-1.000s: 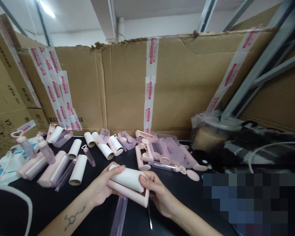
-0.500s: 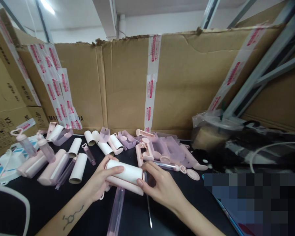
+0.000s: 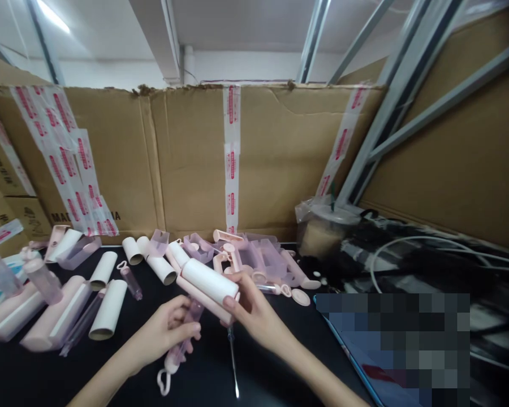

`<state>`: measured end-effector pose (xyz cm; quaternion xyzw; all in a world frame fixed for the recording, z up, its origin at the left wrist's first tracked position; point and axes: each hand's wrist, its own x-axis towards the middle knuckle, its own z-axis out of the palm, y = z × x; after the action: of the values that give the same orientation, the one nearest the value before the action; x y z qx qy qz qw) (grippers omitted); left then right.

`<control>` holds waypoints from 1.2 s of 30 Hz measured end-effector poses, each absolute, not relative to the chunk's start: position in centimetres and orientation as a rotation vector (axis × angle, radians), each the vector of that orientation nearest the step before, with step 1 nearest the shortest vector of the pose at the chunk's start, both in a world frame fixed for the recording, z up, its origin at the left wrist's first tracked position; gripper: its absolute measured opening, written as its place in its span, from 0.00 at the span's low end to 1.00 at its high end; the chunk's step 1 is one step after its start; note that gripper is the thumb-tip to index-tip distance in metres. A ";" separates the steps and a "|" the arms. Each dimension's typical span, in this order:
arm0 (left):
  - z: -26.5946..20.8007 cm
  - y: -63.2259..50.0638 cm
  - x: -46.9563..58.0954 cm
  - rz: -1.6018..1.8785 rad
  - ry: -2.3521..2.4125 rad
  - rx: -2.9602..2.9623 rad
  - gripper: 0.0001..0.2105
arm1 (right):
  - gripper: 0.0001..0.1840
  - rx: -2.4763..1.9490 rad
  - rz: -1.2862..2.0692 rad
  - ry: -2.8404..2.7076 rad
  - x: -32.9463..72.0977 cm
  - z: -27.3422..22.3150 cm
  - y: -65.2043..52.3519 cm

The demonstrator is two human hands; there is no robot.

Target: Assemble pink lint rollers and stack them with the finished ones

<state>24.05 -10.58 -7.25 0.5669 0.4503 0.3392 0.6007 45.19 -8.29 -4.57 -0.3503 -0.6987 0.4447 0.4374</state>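
Note:
My right hand (image 3: 261,311) grips the right end of a lint roller, a white roll (image 3: 210,280) set against a pale pink case (image 3: 201,298). Below it, my left hand (image 3: 165,333) has its fingers round a translucent pink handle (image 3: 176,357) with a loop at its lower end. The handle's upper end comes close to the underside of the roller; whether they join I cannot tell. A screwdriver (image 3: 234,364) lies on the black table just under the roller, its upper end partly hidden.
Several white rolls (image 3: 108,311) and pink roller cases (image 3: 61,316) lie at left. A heap of translucent lilac covers (image 3: 263,260) and pink parts sits behind my hands. At right are a bagged drink cup (image 3: 324,229), a white cable (image 3: 375,254) and a blue-edged device (image 3: 343,353). Cardboard (image 3: 190,164) walls the back.
My left hand has let go of the roller and moved down onto the translucent handle. My right hand alone now holds the roller, which tilts more. The view has swung to the right.

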 end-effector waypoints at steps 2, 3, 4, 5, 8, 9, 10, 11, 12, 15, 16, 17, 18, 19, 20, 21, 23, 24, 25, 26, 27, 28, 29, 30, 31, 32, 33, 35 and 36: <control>-7.8 -10.4 24.1 0.847 1.095 1.373 0.18 | 0.17 -0.973 0.718 -2.021 46.6 -4.1 -7.2; -8.0 -10.2 24.1 0.905 1.117 1.387 0.18 | 0.17 -1.068 0.480 -2.098 47.4 -4.0 -6.5; -8.1 -10.1 24.1 0.965 1.132 1.402 0.17 | 0.18 -1.183 0.233 -2.095 48.2 -4.0 -5.7; -8.2 -10.0 24.1 1.019 1.135 1.427 0.16 | 0.18 -1.310 -0.017 -2.042 49.0 -4.1 -4.9; -8.0 -10.1 24.0 1.083 1.166 1.546 0.14 | 0.22 -1.733 -0.558 -1.789 50.8 -5.4 -2.7; -7.9 -10.1 24.0 1.076 1.194 1.582 0.13 | 0.22 -1.830 -0.603 -1.780 51.1 -5.9 -2.2; -7.8 -10.3 24.0 1.061 1.222 1.612 0.13 | 0.22 -1.895 -0.608 -1.795 51.4 -6.3 -1.9; -7.7 -10.4 24.0 1.046 1.243 1.640 0.13 | 0.21 -1.925 -0.592 -1.823 51.5 -6.5 -1.6; -7.7 -10.5 24.0 1.035 1.252 1.667 0.13 | 0.20 -1.930 -0.573 -1.844 51.6 -6.6 -1.5; -7.6 -10.7 24.0 1.052 1.233 1.704 0.13 | 0.28 -1.906 -0.546 -1.801 51.7 -5.7 -1.6; -7.5 -10.7 24.0 1.070 1.218 1.699 0.13 | 0.31 -1.884 -0.511 -1.759 51.7 -5.2 -1.8; -7.5 -10.7 24.0 1.089 1.204 1.689 0.13 | 0.34 -1.842 -0.460 -1.708 51.8 -4.6 -1.9; -7.5 -10.7 24.0 1.104 1.192 1.678 0.13 | 0.35 -1.777 -0.397 -1.648 51.9 -4.1 -2.1; -7.5 -10.6 23.9 1.111 1.187 1.666 0.13 | 0.35 -1.680 -0.329 -1.583 52.0 -3.6 -2.3; -7.4 -10.6 23.9 1.113 1.189 1.656 0.13 | 0.33 -1.555 -0.259 -1.520 52.1 -3.2 -2.6; -7.4 -10.5 23.8 1.107 1.199 1.656 0.14 | 0.31 -1.414 -0.193 -1.461 52.1 -2.8 -2.9; -7.3 -10.4 23.6 1.091 1.249 1.700 0.14 | 0.27 -1.139 -0.062 -1.343 52.1 -2.2 -3.6; -7.1 -10.4 23.5 1.091 1.290 1.747 0.14 | 0.25 -1.037 0.025 -1.302 52.0 -1.9 -3.9; -7.0 -10.4 23.4 1.093 1.333 1.809 0.14 | 0.24 -0.974 0.141 -1.287 51.7 -1.8 -4.3; -6.9 -10.5 23.3 1.093 1.372 1.879 0.14 | 0.23 -0.947 0.278 -1.296 51.4 -1.7 -4.6; -6.7 -10.6 23.3 1.087 1.401 1.947 0.13 | 0.22 -0.946 0.429 -1.329 51.0 -1.7 -5.0; -6.6 -10.7 23.2 1.077 1.415 2.004 0.13 | 0.22 -0.957 0.578 -1.379 50.4 -1.8 -5.3; -6.4 -10.8 23.3 1.058 1.415 2.049 0.13 | 0.21 -0.969 0.710 -1.436 49.8 -2.0 -5.6; -6.3 -11.0 23.3 1.038 1.406 2.080 0.13 | 0.20 -0.977 0.803 -1.490 49.1 -2.2 -5.8; -6.2 -11.1 23.3 1.016 1.392 2.099 0.14 | 0.19 -0.980 0.861 -1.540 48.5 -2.5 -6.0; -6.1 -11.3 23.4 0.995 1.375 2.113 0.14 | 0.18 -0.980 0.898 -1.584 47.8 -2.8 -6.2; -6.1 -11.4 23.5 0.980 1.358 2.124 0.14 | 0.17 -0.978 0.922 -1.617 47.2 -3.2 -6.4; -6.2 -11.5 23.7 0.965 1.326 2.146 0.13 | 0.16 -0.979 0.932 -1.644 46.3 -3.8 -6.7; -6.3 -11.5 23.7 0.964 1.318 2.156 0.12 | 0.16 -0.986 0.929 -1.635 46.0 -4.2 -6.8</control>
<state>23.72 -11.48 -6.34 0.7783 0.4756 0.3479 0.2170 45.99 -6.79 -4.17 -0.4056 -0.6724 0.3819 0.4873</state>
